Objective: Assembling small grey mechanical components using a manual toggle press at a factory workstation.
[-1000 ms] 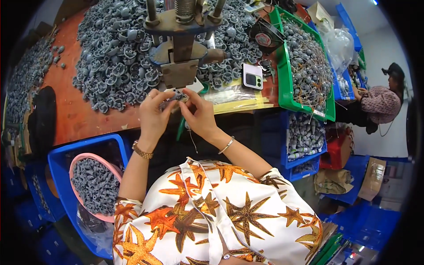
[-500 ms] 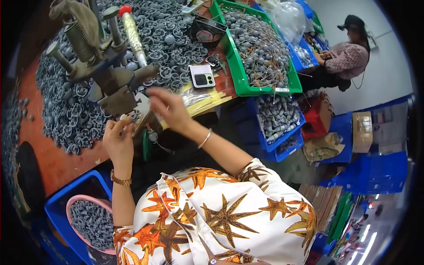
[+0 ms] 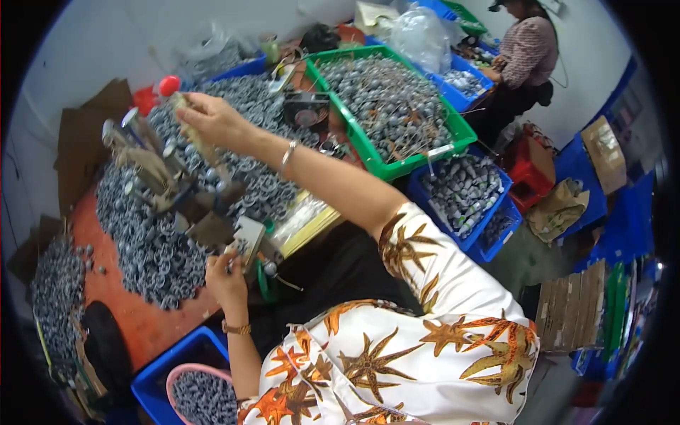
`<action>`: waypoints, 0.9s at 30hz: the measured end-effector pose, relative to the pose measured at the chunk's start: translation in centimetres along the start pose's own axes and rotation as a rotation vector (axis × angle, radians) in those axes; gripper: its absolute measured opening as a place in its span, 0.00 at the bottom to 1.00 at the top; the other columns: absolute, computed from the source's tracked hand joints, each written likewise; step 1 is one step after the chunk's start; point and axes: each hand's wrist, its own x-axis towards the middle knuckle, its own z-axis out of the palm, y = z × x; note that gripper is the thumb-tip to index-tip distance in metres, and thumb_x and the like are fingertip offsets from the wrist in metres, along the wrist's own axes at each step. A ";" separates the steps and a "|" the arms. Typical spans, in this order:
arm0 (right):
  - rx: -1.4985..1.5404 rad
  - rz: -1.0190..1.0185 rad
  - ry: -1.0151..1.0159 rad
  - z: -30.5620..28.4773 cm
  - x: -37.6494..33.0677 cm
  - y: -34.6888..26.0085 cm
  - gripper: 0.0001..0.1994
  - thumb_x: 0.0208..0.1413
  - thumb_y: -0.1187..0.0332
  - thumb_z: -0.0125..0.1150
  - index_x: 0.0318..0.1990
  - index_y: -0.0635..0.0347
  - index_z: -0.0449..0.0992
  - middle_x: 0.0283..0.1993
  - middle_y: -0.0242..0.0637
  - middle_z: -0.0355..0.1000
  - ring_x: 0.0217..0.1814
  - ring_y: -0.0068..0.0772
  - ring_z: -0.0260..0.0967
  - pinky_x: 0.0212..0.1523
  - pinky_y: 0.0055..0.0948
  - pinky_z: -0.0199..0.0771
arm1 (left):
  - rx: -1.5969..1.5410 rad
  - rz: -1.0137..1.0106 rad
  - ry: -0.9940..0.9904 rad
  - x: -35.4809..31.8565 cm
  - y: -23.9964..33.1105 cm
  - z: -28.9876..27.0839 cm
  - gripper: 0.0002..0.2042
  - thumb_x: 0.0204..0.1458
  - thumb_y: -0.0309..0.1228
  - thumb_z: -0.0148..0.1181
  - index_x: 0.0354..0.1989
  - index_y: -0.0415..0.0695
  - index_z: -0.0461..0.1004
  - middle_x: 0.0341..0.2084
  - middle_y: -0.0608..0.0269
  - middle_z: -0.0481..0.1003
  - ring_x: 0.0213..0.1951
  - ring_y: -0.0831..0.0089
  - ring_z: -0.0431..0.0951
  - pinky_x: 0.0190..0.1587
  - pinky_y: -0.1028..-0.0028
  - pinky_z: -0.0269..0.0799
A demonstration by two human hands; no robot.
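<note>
At the red-brown bench (image 3: 134, 322), the right hand (image 3: 212, 120) is stretched out and up, fingers wrapped round the lever handle (image 3: 185, 122) of a small hand press (image 3: 166, 188), just below the handle's red knob (image 3: 168, 85). Closed grip, wrist w/ a silver bracelet. The left hand (image 3: 225, 278) sits low at the foot of the press, fingers pinched together at the press base; looks like it's holding a small part there, but too small to tell what. Left wrist has a watch w/ a brownish strap.

The press stands tilted in view, in the middle of a big heap of small grey metal parts (image 3: 152, 248) spread over the bench, more of them behind near the right hand. Just beside the left hand lies a small white box-like device (image 3: 248, 237), and next to it a flat yellow-edged clear bag (image 3: 304, 219).

Further right: a green tray (image 3: 418, 159) full of grey parts w/ wires, then a blue bin (image 3: 489, 212) w/ more parts, lower down. Bottom left, a blue crate (image 3: 152, 375) holding a pink bowl (image 3: 185, 372) of grey parts.

Top right, well apart, another person (image 3: 528, 57) in a checked shirt works at blue bins.
</note>
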 end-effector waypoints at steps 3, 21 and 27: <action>-0.050 -0.198 0.026 1.2 -4.6 -5.7 0.12 0.60 0.65 0.53 0.43 0.67 0.67 0.36 0.32 0.68 0.34 0.16 0.64 0.33 0.23 0.67 | -0.059 -0.060 -0.013 0.2 -0.3 -0.1 0.09 0.39 0.20 0.63 0.31 0.41 0.78 0.23 0.58 0.67 0.29 0.64 0.70 0.32 0.69 0.65; -0.503 -0.512 0.260 -1.7 -12.2 -5.2 0.08 0.50 0.72 0.64 0.38 0.63 0.76 0.34 0.36 0.74 0.37 0.33 0.72 0.38 0.28 0.71 | 0.043 -0.066 -0.069 -3.0 -1.5 -1.4 0.08 0.54 0.27 0.55 0.27 0.36 0.75 0.13 0.58 0.69 0.17 0.69 0.68 0.22 0.69 0.61; -0.356 -0.046 0.394 -5.3 -16.7 2.4 0.05 0.53 0.72 0.60 0.35 0.65 0.76 0.29 0.34 0.74 0.30 0.18 0.70 0.32 0.20 0.70 | -0.506 -0.258 -0.473 -4.7 3.2 -3.6 0.12 0.58 0.28 0.50 0.27 0.33 0.75 0.18 0.59 0.74 0.21 0.73 0.74 0.23 0.76 0.64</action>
